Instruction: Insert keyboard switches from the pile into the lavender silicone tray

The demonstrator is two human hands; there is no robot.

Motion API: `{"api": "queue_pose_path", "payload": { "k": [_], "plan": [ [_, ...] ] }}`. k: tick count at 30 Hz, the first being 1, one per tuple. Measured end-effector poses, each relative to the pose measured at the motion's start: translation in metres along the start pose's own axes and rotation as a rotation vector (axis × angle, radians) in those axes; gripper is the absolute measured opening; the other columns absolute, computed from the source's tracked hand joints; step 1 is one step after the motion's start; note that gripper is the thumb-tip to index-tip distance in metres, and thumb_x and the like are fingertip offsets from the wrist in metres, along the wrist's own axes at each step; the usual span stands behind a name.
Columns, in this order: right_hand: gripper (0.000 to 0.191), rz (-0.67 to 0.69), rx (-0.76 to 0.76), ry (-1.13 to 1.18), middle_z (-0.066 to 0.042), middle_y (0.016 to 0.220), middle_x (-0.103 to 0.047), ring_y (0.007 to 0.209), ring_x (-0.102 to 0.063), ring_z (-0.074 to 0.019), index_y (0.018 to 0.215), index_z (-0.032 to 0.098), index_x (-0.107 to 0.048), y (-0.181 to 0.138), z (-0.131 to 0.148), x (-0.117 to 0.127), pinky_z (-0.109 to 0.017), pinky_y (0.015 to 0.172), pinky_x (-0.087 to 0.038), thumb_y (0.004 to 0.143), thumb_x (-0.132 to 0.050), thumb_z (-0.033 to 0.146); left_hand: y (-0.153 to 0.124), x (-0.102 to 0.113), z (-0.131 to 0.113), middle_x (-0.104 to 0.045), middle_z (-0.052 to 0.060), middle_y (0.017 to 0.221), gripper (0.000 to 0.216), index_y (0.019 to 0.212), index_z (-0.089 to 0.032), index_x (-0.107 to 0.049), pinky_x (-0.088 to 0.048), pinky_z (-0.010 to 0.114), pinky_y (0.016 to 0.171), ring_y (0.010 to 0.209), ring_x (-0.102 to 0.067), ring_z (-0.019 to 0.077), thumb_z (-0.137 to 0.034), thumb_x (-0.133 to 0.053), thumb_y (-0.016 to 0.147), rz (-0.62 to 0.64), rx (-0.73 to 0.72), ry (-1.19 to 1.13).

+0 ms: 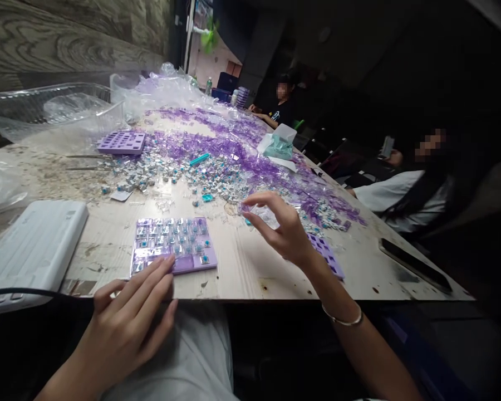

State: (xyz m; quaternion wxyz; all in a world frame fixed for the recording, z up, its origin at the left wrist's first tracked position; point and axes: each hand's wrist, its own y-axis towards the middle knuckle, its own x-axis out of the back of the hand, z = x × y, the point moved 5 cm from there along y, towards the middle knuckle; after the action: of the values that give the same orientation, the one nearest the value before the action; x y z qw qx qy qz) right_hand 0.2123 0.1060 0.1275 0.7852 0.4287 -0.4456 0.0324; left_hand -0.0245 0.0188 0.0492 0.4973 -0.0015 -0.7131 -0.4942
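A purple tray point(174, 245) near the table's front edge bears rows of small clear and white pieces, several with blue centres. My left hand point(129, 323) lies over its lower left corner, fingers stretched out and fingertips resting on the tray. To the right, my right hand point(281, 225) is raised above the table, thumb and forefinger pinched around a small clear purplish piece point(245, 207); its exact kind is too small to make out. Under the right wrist, a second purple tray with square openings point(328, 256) is partly hidden.
Loose white-and-blue pieces point(150, 170) and purple clear bits point(229, 147) are heaped beyond. Tweezers point(87, 168) lie near another purple tray point(123, 142). A white power-bank-like box point(37, 245) sits left, a phone point(415, 264) right. Two people sit along the far side.
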Motion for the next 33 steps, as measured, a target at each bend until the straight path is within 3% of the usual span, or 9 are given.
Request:
{"api": "queue_pose_path", "payload": {
  "k": [4,8,11,15,19,21,25,29,33],
  "plan": [
    [0.016,0.034,0.054,0.147,-0.004,0.095,-0.065,0.089,-0.063,-0.0180,0.107,0.023,-0.057,0.002,0.028,-0.010,-0.034,0.078,-0.054,0.092,-0.057,0.018,0.004,0.004,-0.004,-0.064,0.003,0.129,0.016,0.105,-0.020,-0.062,-0.035,0.037,0.081,0.106,-0.067,0.0198,-0.021,-0.053,0.091,-0.035,0.146,-0.044],
    [0.018,0.145,0.140,0.172,-0.007,0.099,-0.065,0.095,-0.064,-0.0180,0.110,0.020,-0.059,-0.006,0.046,-0.021,-0.033,0.080,-0.055,0.093,-0.056,0.016,0.009,0.007,-0.007,-0.068,0.004,0.123,0.012,0.099,-0.018,-0.061,-0.034,0.036,0.079,0.101,-0.069,0.0184,-0.021,-0.052,0.092,-0.062,0.147,-0.022],
    [0.017,0.193,0.130,0.175,-0.009,0.098,-0.065,0.093,-0.064,-0.0175,0.109,0.017,-0.061,-0.017,0.050,-0.030,-0.032,0.079,-0.055,0.092,-0.057,0.015,0.011,0.008,-0.009,-0.068,0.006,0.123,0.014,0.100,-0.016,-0.061,-0.034,0.035,0.078,0.099,-0.070,0.0177,-0.021,-0.054,0.090,-0.051,0.077,0.012],
    [0.016,0.231,0.075,0.226,-0.009,0.098,-0.064,0.093,-0.064,-0.0172,0.107,0.016,-0.063,-0.028,0.048,-0.042,-0.031,0.080,-0.056,0.092,-0.057,0.016,0.008,0.008,-0.005,-0.066,0.005,0.126,0.016,0.103,-0.018,-0.061,-0.035,0.036,0.081,0.104,-0.068,0.0188,-0.020,-0.050,0.092,-0.024,0.143,-0.035],
    [0.016,0.229,0.067,0.271,-0.009,0.099,-0.063,0.093,-0.064,-0.0171,0.107,0.017,-0.063,-0.029,0.049,-0.047,-0.031,0.080,-0.056,0.091,-0.058,0.016,0.002,0.006,-0.001,-0.060,0.007,0.134,0.028,0.119,-0.021,-0.055,-0.036,0.036,0.086,0.115,-0.063,0.0202,-0.017,-0.046,0.094,0.077,0.140,-0.108],
    [0.017,0.216,0.059,0.297,-0.008,0.098,-0.063,0.094,-0.063,-0.0169,0.107,0.018,-0.062,-0.024,0.050,-0.047,-0.031,0.080,-0.055,0.091,-0.059,0.015,-0.001,0.009,0.003,-0.057,0.010,0.137,0.032,0.124,-0.020,-0.051,-0.036,0.037,0.087,0.115,-0.063,0.0202,-0.014,-0.046,0.093,0.080,0.147,-0.152],
    [0.018,0.191,0.047,0.350,-0.007,0.098,-0.063,0.095,-0.063,-0.0170,0.107,0.019,-0.062,-0.003,0.053,-0.052,-0.032,0.082,-0.054,0.090,-0.060,0.015,0.000,0.023,0.015,-0.061,0.012,0.133,0.032,0.122,-0.020,-0.051,-0.037,0.040,0.086,0.105,-0.066,0.0207,-0.012,-0.049,0.091,-0.076,0.210,-0.145],
    [0.012,0.241,0.034,0.456,-0.006,0.097,-0.064,0.092,-0.062,-0.0174,0.102,0.018,-0.064,0.026,0.062,-0.076,-0.032,0.082,-0.051,0.091,-0.060,0.018,0.004,0.030,0.032,-0.064,0.011,0.127,0.031,0.120,-0.022,-0.050,-0.035,0.044,0.089,0.108,-0.064,0.0234,-0.013,-0.049,0.091,-0.155,0.328,-0.104],
    [0.007,0.322,0.018,0.493,-0.005,0.094,-0.067,0.091,-0.061,-0.0176,0.095,0.018,-0.067,0.045,0.071,-0.103,-0.033,0.083,-0.047,0.088,-0.064,0.019,0.006,0.027,0.042,-0.064,0.012,0.123,0.027,0.119,-0.018,-0.051,-0.035,0.041,0.088,0.110,-0.062,0.0241,-0.016,-0.048,0.093,-0.130,0.392,-0.038]
  ]
}}
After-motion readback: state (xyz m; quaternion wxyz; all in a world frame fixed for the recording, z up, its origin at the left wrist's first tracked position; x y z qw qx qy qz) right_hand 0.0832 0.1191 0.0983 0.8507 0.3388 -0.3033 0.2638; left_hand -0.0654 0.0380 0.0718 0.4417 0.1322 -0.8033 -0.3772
